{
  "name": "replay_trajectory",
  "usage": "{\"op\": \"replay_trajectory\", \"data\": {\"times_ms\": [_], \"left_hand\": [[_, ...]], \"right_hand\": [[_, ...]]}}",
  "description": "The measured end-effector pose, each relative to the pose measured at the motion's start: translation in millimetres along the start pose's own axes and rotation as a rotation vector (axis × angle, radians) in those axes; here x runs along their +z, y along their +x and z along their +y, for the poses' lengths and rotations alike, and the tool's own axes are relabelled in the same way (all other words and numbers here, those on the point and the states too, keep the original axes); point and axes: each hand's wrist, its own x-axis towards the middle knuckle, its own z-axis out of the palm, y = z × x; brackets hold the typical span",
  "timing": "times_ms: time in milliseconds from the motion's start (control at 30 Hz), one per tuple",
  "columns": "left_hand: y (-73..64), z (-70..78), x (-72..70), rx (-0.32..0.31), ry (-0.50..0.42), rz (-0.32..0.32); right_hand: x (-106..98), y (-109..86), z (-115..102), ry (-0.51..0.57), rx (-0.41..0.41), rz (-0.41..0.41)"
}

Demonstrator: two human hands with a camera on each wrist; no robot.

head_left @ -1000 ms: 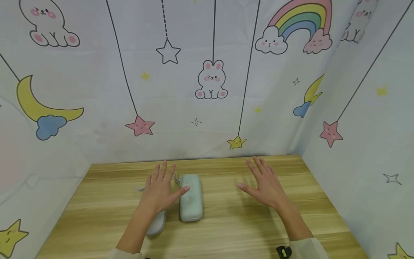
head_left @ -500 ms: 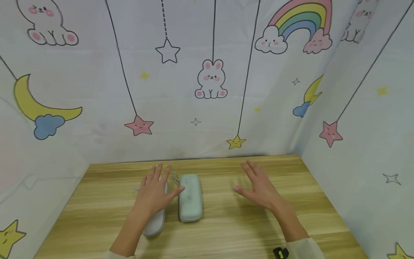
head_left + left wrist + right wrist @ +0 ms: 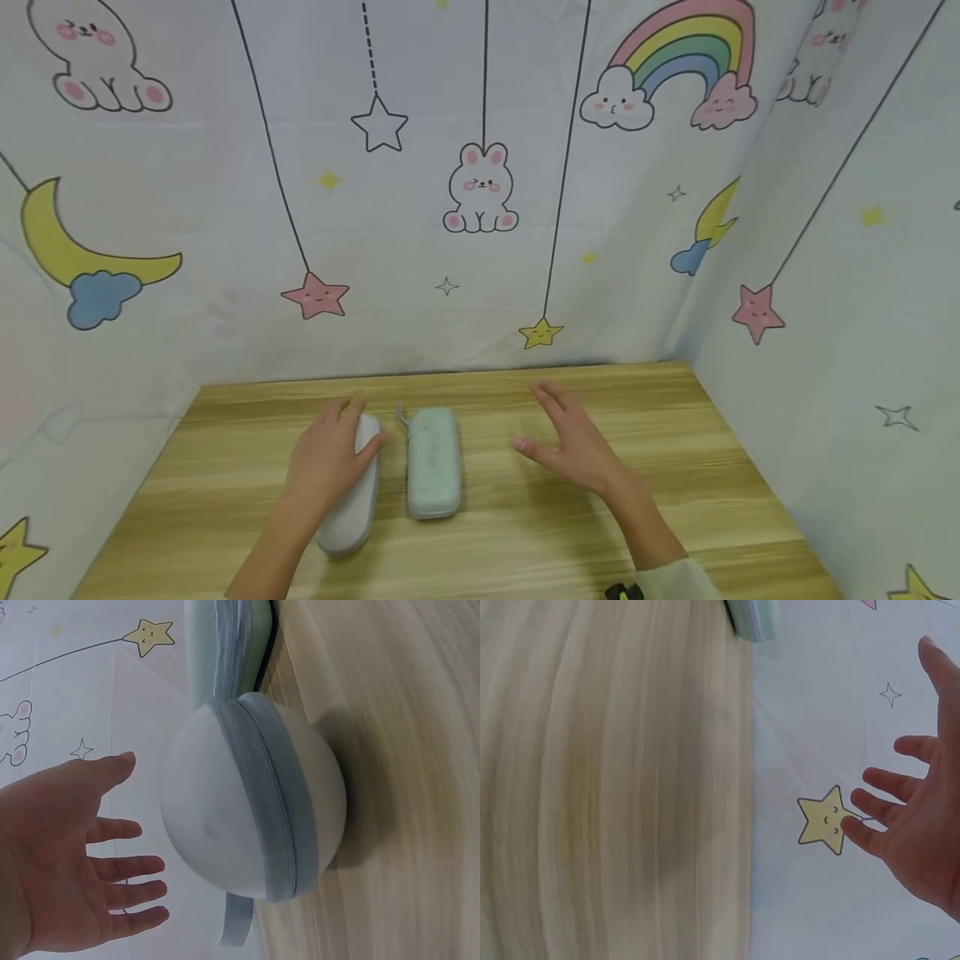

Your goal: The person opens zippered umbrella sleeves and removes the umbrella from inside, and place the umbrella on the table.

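A white zippered case (image 3: pixel 351 521) with rounded ends lies on the left part of the table. My left hand (image 3: pixel 324 458) hovers over its upper half, hiding part of it. In the left wrist view that hand (image 3: pixel 75 862) has its fingers spread and stands apart from the case, whose grey zipper band and strap (image 3: pixel 236 922) show. Just to the right lies a pale green zippered case (image 3: pixel 435 467) with a small loop at its far end. Farther right, my right hand (image 3: pixel 576 450) is held above the table, thumb apart from its fingers, holding nothing.
The wood-grain table (image 3: pixel 510 542) ends at a white curtain (image 3: pixel 405 333) printed with stars, rabbits and a rainbow. The cloth also encloses the left and right sides. A dark watch-like device (image 3: pixel 624 592) sits by my right sleeve (image 3: pixel 678 581).
My left hand has moved left and lower over the white case. My right hand has shifted left toward the green case. Both cases stay in place; the head view has turned slightly.
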Motion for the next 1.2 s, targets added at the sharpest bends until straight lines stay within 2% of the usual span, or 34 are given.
{"op": "replay_trajectory", "data": {"times_ms": [233,500,667,867,1033,1200], "left_hand": [[-8.7,-7.0,-2.4,-0.081,0.01,0.007],[-16.0,-15.3,-3.5,-0.12,0.012,-0.002],[-18.3,-21.7,-5.3,-0.148,0.032,-0.046],[-20.5,-24.8,-12.7,-0.163,0.011,-0.117],[-20.1,-27.2,-18.1,-0.179,-0.015,-0.176],[-18.2,-26.8,-17.6,-0.18,-0.028,-0.196]], "right_hand": [[13.6,-2.5,-11.3,0.063,0.05,-0.04],[26.4,2.0,-31.0,0.138,-0.015,-0.051],[35.7,10.9,-43.5,0.167,-0.07,-0.061],[47.2,16.0,-52.8,0.195,-0.103,-0.071],[57.5,19.3,-58.3,0.22,-0.094,-0.099],[66.8,21.5,-61.7,0.231,-0.089,-0.113]]}}
